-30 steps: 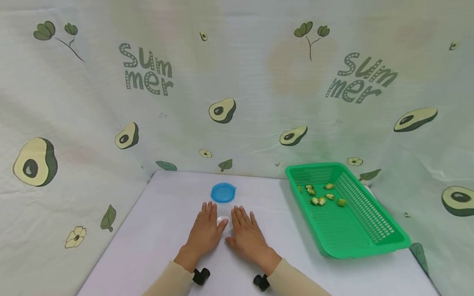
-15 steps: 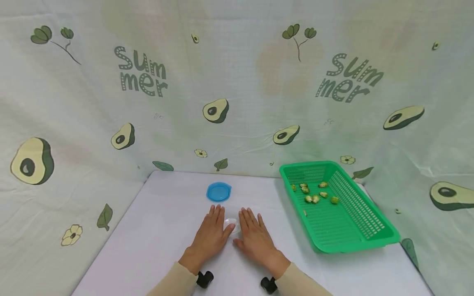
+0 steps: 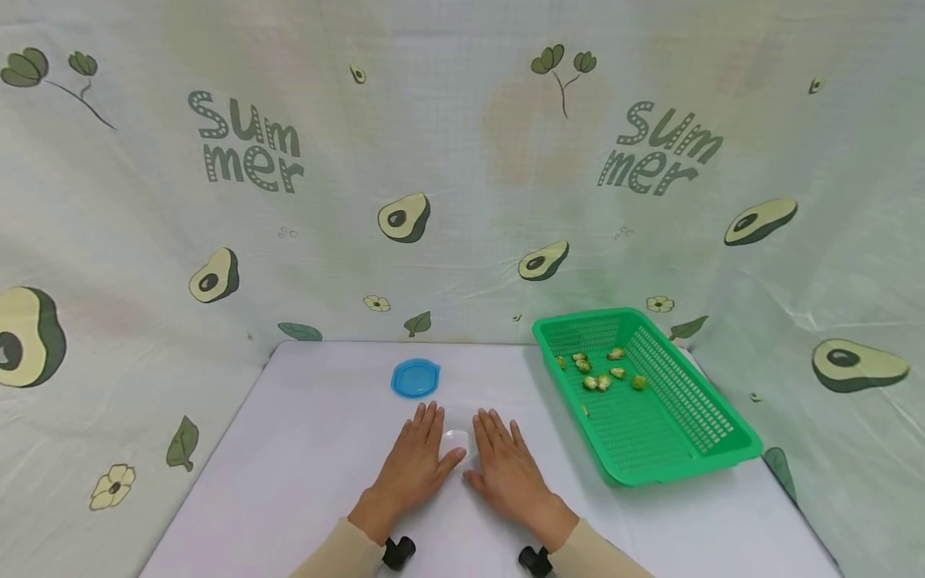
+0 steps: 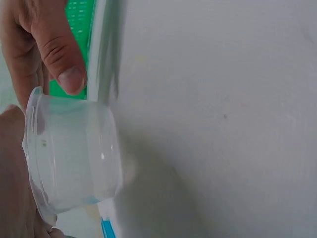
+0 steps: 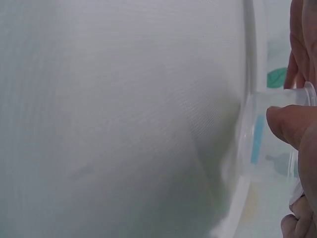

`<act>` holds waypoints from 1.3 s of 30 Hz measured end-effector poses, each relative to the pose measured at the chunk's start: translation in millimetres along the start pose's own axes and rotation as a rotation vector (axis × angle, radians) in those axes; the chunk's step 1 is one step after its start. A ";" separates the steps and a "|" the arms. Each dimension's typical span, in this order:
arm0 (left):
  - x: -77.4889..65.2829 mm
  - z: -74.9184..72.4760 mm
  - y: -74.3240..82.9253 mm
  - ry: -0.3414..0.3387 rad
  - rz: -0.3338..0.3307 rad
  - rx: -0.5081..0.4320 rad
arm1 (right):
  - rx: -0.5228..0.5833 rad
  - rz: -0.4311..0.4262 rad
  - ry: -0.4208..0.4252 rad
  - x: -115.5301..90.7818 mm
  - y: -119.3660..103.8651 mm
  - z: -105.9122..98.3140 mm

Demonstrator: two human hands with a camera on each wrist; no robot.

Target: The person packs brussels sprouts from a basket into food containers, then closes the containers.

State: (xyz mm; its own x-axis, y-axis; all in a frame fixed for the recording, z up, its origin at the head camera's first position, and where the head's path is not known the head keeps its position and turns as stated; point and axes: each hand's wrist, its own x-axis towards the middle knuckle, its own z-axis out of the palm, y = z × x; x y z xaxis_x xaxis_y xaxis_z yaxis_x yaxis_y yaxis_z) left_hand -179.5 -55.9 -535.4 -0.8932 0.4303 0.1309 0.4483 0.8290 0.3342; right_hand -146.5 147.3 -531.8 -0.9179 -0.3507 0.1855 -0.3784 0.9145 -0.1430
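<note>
A small clear plastic tub (image 3: 455, 441) stands upright on the white table between my two hands in the head view. My left hand (image 3: 408, 466) lies along its left side with long straight fingers, the thumb reaching in near the front of the tub. On the other side my right hand (image 3: 515, 478) mirrors it, fingers straight and thumb pointing inward. Both wrist views show fingers close at the rim of the tub (image 4: 74, 148), whose wall is see-through. Beyond the fingertips lies a round blue lid (image 3: 415, 379) with a small tab.
At the right of the table sits a green plastic basket (image 3: 650, 437) with slotted walls. Several Brussels sprouts (image 3: 597, 383) lie toward its far end. A printed cloth (image 3: 462, 136) with avocados hangs behind and at both sides.
Both hands and the clear tub between them have shifted right relative to the blue lid and toward the basket. The head view has turned slightly to the right; lid and basket stay put.
</note>
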 end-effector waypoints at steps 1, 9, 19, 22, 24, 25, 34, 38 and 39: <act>-1.3 -0.1 -2.0 -0.001 -0.005 0.002 | -0.003 -0.002 0.001 0.0 0.2 0.4; -12.1 -7.6 -23.1 -0.008 -0.019 0.043 | -0.018 -0.014 -0.003 -1.5 1.5 -0.2; -11.9 -13.2 -21.9 -0.027 0.025 0.079 | -0.020 0.006 0.015 -2.6 6.3 -1.5; -11.1 -13.2 -21.5 -0.040 0.028 0.074 | -0.004 0.019 0.029 -4.5 7.6 -0.9; -10.3 -13.2 -21.6 -0.047 0.023 0.066 | 0.002 0.017 0.041 -5.6 7.7 -1.1; -9.7 -13.2 -21.7 -0.050 0.019 0.063 | 0.003 0.014 0.047 -5.8 7.7 -1.1; -7.2 -13.3 -20.3 -0.041 -0.042 0.010 | -0.003 0.007 0.045 -5.1 3.6 0.2; -5.3 -13.4 -20.4 -0.007 -0.113 -0.117 | -0.012 -0.010 0.067 -4.7 3.2 1.6; -4.1 -13.4 -21.0 0.006 -0.136 -0.162 | -0.012 -0.015 0.070 -4.6 3.2 1.9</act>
State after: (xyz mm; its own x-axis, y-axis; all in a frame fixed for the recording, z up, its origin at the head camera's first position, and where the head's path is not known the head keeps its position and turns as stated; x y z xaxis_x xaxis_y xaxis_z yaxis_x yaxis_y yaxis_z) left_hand -185.8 -79.8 -530.5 -0.9455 0.3159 0.0795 0.3125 0.8107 0.4951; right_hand -143.8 151.4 -534.9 -0.9015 -0.3494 0.2555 -0.3898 0.9119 -0.1284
